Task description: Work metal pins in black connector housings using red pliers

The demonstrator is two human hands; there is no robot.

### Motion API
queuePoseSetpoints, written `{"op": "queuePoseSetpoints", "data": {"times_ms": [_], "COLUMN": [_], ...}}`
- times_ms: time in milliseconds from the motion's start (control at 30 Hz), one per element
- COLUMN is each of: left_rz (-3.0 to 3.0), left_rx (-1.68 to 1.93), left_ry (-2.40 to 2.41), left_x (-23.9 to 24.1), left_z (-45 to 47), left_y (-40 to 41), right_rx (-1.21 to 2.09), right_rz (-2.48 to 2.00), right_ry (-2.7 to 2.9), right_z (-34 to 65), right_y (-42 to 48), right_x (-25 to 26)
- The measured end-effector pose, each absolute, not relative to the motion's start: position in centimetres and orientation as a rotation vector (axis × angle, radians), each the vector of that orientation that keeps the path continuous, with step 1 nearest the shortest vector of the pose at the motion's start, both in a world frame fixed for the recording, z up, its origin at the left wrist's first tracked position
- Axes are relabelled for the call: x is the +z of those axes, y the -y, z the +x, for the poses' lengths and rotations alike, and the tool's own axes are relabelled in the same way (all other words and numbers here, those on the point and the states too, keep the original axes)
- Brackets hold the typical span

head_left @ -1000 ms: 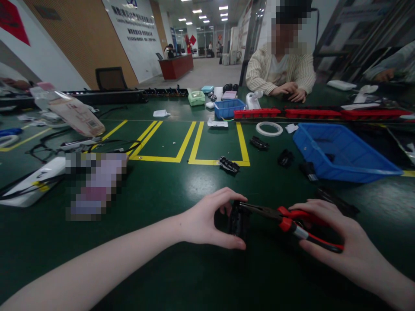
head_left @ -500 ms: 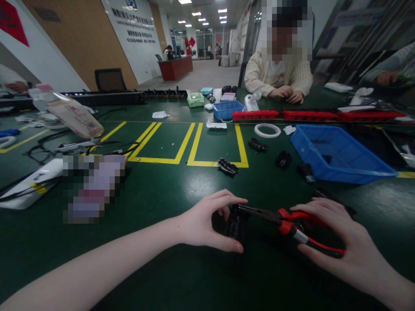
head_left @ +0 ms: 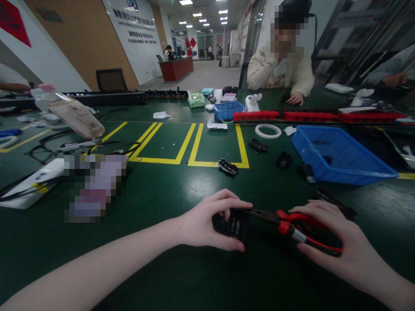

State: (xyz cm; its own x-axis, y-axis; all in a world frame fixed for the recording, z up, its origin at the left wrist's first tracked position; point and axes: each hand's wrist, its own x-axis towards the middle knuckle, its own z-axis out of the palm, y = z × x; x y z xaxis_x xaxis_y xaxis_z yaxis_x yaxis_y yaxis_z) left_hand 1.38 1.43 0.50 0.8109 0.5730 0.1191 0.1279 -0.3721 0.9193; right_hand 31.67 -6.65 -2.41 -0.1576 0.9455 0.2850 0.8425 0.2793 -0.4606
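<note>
My left hand (head_left: 207, 220) grips a small black plastic part (head_left: 238, 224) between thumb and fingers, pressing it on the green table (head_left: 162, 268). My right hand (head_left: 337, 242) is wrapped round the red handles of a pair of pliers (head_left: 292, 226). The dark jaws of the pliers reach left onto the top of the black part. Both hands lie low near the table's front edge.
Loose black parts (head_left: 228, 166) lie near yellow floor-tape lines (head_left: 194, 147). A large blue bin (head_left: 340, 153) stands at the right, a small blue bin (head_left: 228, 109) and red strips (head_left: 311, 115) behind. A white tape ring (head_left: 268, 130) lies beyond. A person in a striped top (head_left: 280, 71) sits opposite.
My hands and the pliers have barely shifted on the black part. The person opposite has drawn one hand away, leaving a single hand on the table.
</note>
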Motion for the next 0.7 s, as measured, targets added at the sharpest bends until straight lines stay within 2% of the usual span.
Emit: {"op": "queuePoseSetpoints", "data": {"times_ms": [700], "left_rz": [1.888], "left_rx": [0.481], "left_ry": [-0.538], "left_x": [1.03], "left_z": [1.33], "left_y": [-1.68], "right_rx": [0.300], "right_rz": [-1.588], "right_ry": [1.959], "right_z": [31.12], "right_y": [6.80], "right_x": [-2.08]}}
